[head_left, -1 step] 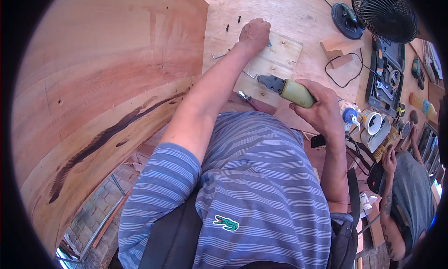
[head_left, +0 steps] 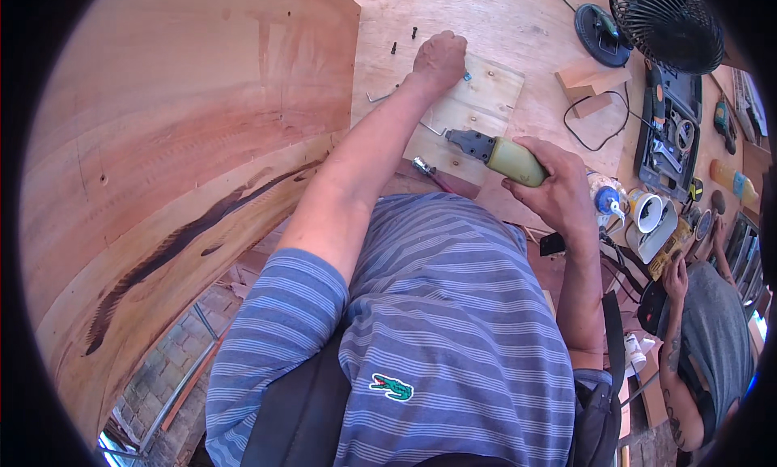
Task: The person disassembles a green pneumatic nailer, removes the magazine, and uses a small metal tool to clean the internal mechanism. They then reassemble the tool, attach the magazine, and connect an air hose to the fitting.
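In the head view, almost nothing is new. The left grip [head_left: 440, 61] and the right grip [head_left: 560, 184] are in nearly the same places as a blink ago, and the small things around them look the same too. So the work seems to be at the same point, with one grip over the board and one holding the tool.

The right grip is closed around the back part of a hand tool [head_left: 490, 154] with a yellow-green handle and a flat, dark head. The tool is above the near part of a pale wooden board [head_left: 499, 93], close to the person's belly. I cannot tell if it touches the board.

The long line of the tool goes slantwise, from the handle at the lower right to the head at the upper left. The head points to the person's left and a little away, toward a thin bent metal rod [head_left: 434, 129].

The left grip is curled over the far left corner of the board. Its back hides the fingers, so I cannot tell how tight it is or what it holds. A small blue bit [head_left: 468, 77] shows just beside it.

Two black bolts [head_left: 394, 48] are on the wooden surface [head_left: 518, 22] nearby. A hex key [head_left: 378, 99] is left of the forearm.
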A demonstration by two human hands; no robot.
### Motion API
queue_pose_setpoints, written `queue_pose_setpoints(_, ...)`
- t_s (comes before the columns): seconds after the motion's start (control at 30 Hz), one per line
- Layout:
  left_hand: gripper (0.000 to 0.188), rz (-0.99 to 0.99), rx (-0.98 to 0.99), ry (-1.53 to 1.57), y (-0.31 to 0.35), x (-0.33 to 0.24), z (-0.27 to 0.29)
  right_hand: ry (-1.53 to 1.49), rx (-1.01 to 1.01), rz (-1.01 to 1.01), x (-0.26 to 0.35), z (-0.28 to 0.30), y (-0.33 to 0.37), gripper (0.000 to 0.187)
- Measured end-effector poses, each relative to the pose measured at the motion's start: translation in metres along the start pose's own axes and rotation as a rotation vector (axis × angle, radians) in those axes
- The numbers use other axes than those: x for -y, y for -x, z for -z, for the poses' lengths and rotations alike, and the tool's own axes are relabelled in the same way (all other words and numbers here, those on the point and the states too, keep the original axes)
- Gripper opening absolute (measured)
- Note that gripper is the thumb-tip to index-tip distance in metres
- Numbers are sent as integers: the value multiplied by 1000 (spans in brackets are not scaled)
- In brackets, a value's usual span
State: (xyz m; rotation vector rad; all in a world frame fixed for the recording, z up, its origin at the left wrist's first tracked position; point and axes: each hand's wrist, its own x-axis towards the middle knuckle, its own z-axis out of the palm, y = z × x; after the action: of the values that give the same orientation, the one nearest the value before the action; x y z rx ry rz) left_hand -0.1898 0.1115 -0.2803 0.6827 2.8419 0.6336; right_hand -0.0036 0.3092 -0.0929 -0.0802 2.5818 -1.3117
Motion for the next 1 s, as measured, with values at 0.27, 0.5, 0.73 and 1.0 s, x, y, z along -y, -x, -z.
queue_pose_setpoints(0.27,10,206,-46,-19,44,47,32,4,-27,9,0,2,-2,52)
queue_pose_setpoints(0.5,24,344,-86,183,86,35,76,8,-22,39,-2,2,-3,51)
queue_pose_setpoints(0.73,50,-435,130,478,118,-86,175,9,-15,69,-3,1,-4,50)
queue_pose_setpoints(1.0,44,-409,162,429,122,-84,159,28,26,65,-1,4,-7,50)
